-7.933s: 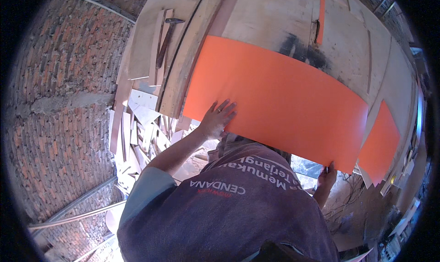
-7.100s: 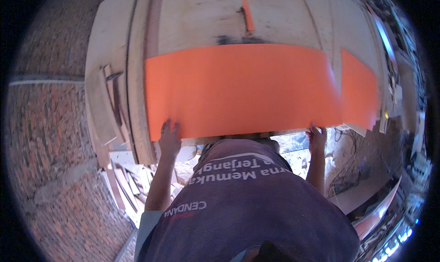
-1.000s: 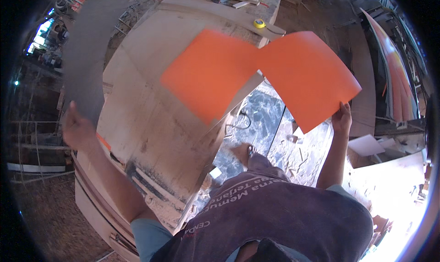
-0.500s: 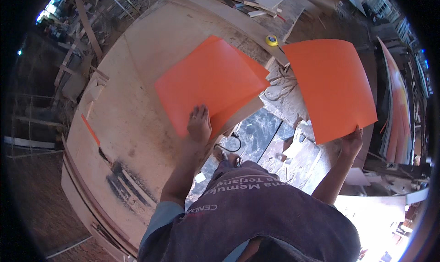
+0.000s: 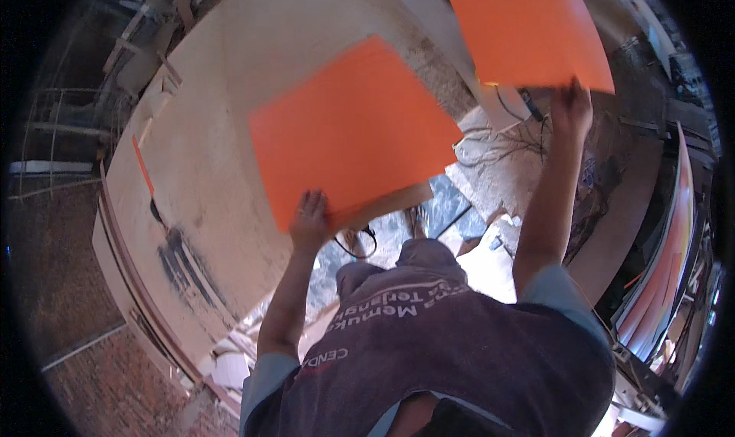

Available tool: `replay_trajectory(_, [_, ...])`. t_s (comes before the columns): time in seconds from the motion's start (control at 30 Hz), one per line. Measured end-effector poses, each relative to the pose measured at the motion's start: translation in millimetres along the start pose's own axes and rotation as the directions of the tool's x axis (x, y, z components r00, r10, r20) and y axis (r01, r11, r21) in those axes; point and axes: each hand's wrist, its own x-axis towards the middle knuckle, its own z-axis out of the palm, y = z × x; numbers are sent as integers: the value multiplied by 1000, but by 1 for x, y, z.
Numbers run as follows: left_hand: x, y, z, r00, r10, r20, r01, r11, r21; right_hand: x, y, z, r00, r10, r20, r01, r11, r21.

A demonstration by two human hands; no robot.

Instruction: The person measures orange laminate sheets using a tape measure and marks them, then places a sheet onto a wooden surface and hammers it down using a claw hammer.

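My left hand (image 5: 309, 221) grips the near edge of a square orange sheet (image 5: 351, 135) that lies partly on a large pale wooden board (image 5: 222, 108) and sticks out past its edge. My right hand (image 5: 571, 109) is raised to the upper right and holds a second orange sheet (image 5: 528, 27) by its lower edge, lifted above the clutter. The two sheets are apart. My dark shirt fills the lower middle of the view.
The wide pale board has a dark smear (image 5: 178, 255) and a thin orange strip (image 5: 142, 165) near its left edge. Cables and scrap (image 5: 505, 142) lie on the floor between the sheets. Stacked panels (image 5: 666, 261) lean at the right. Brick paving (image 5: 53, 284) is at the left.
My right hand has carried its orange sheet up and away toward the upper right. My left hand stays on the near edge of the other sheet. The view has swung closer to the board.
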Motion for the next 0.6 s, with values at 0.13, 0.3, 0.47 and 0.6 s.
replay_trajectory(0.13, [5, 2, -1, 988, -146, 41, 139, 980, 141, 93, 72, -27, 995, 49, -92, -75, 951, -300])
replay_trajectory(0.3, [28, 13, -23, 962, -265, 63, 248, 947, 202, 52, 55, -142, 990, 65, 124, 139, -364, -921])
replay_trajectory(0.47, [42, 30, -42, 948, -308, 81, 279, 926, 254, -135, 84, -285, 817, 533, 218, 519, -518, -680])
replay_trajectory(0.6, [12, 20, -61, 945, -325, -28, 321, 909, 267, -331, 184, -199, 230, 959, -167, 142, -203, -969])
